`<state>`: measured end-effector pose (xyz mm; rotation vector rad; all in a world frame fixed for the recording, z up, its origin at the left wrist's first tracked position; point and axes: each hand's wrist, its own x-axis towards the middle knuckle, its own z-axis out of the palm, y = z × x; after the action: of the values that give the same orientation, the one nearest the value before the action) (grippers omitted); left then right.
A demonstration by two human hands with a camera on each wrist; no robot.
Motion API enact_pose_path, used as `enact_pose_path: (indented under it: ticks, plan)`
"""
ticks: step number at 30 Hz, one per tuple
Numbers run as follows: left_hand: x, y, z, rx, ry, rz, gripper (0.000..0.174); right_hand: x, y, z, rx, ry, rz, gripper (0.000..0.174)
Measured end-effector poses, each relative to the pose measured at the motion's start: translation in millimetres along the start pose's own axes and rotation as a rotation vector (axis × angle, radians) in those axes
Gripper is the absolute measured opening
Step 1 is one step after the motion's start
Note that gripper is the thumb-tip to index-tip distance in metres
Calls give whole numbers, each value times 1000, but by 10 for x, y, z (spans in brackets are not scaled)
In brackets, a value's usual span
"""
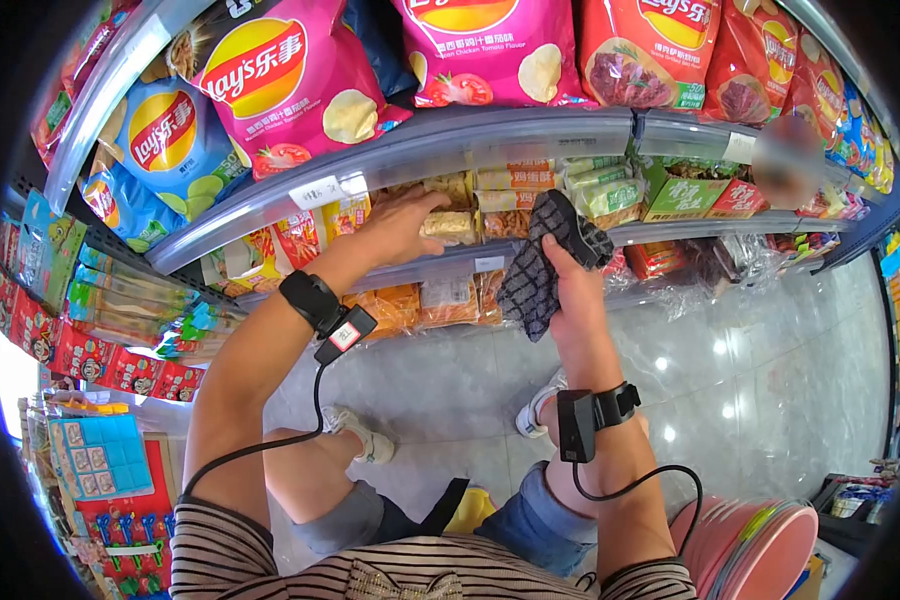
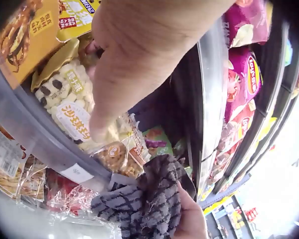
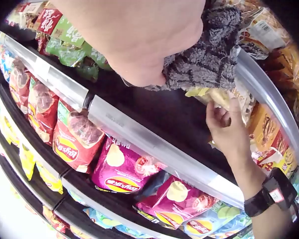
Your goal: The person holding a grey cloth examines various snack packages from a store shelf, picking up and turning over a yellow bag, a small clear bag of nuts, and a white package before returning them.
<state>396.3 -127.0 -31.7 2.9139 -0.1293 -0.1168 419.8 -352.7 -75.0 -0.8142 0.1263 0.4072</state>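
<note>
The left grip (image 1: 400,222) is grasping a pale snack packet (image 2: 77,118) on the shelf (image 2: 40,134), so it is lying nearer; the packet's long axis is not showing clearly. The right grip (image 1: 578,288) — clutching a dark checked cloth (image 1: 532,278) — is hovering to the packet's right.

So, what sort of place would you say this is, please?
Most likely a convenience store or small supermarket: Lay's chip bags line a shelf, white labels sit on its edge, and packaged snacks lie on the tier below.
</note>
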Motion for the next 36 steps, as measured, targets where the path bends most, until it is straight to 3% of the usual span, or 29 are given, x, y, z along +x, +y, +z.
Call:
enact_pose_path:
  ticks: [4, 7, 10, 13, 16, 19, 22, 25, 28, 31, 33, 35, 36]
  plan:
    - [111, -43, -51, -194, 11, -164, 52, -21, -15, 28, -17, -1, 9, 20]
    - [299, -198, 71, -62, 212, -258, 52, 0, 18, 13, -9, -13, -2, 19]
    - [423, -256, 111, 83, 152, -388, 55, 12, 22, 35, 42, -8, 3, 18]
    - [402, -286, 177, 95, 214, -280, 58, 3, 16, 67, 19, -3, 29, 18]
    - [418, -311, 135, 105, 156, -223, 61, 35, 49, 58, -11, -17, 27, 18]
    - [367, -232, 64, 130, 144, -247, 58, 31, 37, 106, -17, 4, 32, 18]
    - [154, -206, 69, 389, 441, 36, 53, 23, 22, 139, -30, -15, 7, 21]
    - [-240, 36, -18, 267, 457, 23, 37, 57, 79, 116, -6, -48, -35, 25]
    - [-726, 283, -49, 239, 752, 245, 30, -59, 18, 224, -12, -79, -18, 26]
    - [-1217, 497, 148, -433, 749, -157, 29, -132, 57, 263, -25, -143, -62, 30]
    - [-1401, 346, 383, -929, 696, -328, 29, -215, 126, 298, -29, -226, -45, 32]
    - [-1608, 217, 498, -1586, 562, -421, 36, -360, 238, 386, -51, -338, -3, 33]
    - [-1703, 183, 494, -1714, 508, -425, 38, -426, 309, 416, -62, -391, 14, 34]
